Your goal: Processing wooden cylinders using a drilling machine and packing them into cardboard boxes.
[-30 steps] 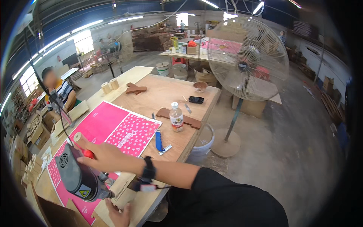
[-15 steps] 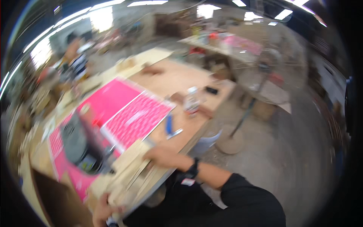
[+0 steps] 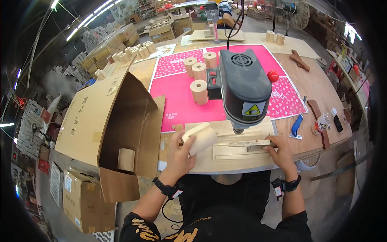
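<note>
My left hand (image 3: 182,156) is closed around a pale wooden block (image 3: 203,140) with a rounded side, tilted above the left end of a flat wooden jig board (image 3: 229,164). My right hand (image 3: 281,154) pinches the right end of a narrow wooden strip (image 3: 248,143) lying along that board. Directly beyond the board stands a dark grey bench drill press (image 3: 246,76) with a red knob (image 3: 273,76). Its chuck (image 3: 238,130) hangs above the strip. Several wooden cylinders (image 3: 199,92) with centre holes stand on a pink patterned sheet (image 3: 181,107) left of the machine.
An open cardboard box (image 3: 86,121) at the left holds a wooden piece (image 3: 126,159). To the right lie a blue-handled tool (image 3: 297,126), a plastic bottle (image 3: 322,122) and a black object (image 3: 338,124). A person (image 3: 227,12) is at the far bench; a fan (image 3: 296,16) stands far right.
The view has swung left and steadied, bringing the cardboard box into full sight. My left hand, formerly at the jig's left end, now holds the wooden block. My right hand remains at the jig.
</note>
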Demonstrator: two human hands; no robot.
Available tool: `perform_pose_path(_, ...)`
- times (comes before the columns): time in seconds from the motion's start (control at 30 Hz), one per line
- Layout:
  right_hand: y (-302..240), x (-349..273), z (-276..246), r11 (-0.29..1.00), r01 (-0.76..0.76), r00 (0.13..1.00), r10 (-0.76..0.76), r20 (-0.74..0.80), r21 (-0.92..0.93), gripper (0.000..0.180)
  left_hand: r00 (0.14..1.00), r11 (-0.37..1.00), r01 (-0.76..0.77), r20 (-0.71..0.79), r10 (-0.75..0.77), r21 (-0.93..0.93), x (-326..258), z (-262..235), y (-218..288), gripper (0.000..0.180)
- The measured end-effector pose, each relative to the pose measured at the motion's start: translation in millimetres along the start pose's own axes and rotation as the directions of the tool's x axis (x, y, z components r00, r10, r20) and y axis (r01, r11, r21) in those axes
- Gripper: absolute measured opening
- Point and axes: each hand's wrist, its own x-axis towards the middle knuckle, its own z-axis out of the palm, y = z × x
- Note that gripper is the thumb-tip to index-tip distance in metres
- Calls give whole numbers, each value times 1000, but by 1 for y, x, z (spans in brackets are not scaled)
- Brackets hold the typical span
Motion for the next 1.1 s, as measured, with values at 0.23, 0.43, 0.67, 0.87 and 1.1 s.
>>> perform_pose_path(0.23, 17, -5, 3, 996, -87, 996, 87, 8, 27, 29, 844, 852, 506, 125, -521, 135, 94, 55, -71, 71)
perform_pose_path(0.43, 24, -11, 8, 994, -80, 994, 84, -63, 69, 29, 831, 831, 542, 232, -506, -126, 143, 156, -142, 52)
perform_pose_path(0.67, 21, -2, -2, 992, -115, 992, 117, 41, -51, 33, 831, 813, 552, 203, -518, -184, 170, 163, -143, 38)
perform_pose_path(0.87, 14, 2, -11, 988, -151, 980, 153, 123, -24, 31, 865, 857, 492, 195, -462, -153, 143, 82, -100, 43)
perform_pose_path(1.1, 3, 6, -12, 993, -88, 990, 96, 99, -78, 32, 923, 918, 350, 235, -304, -185, 88, 16, -31, 52)
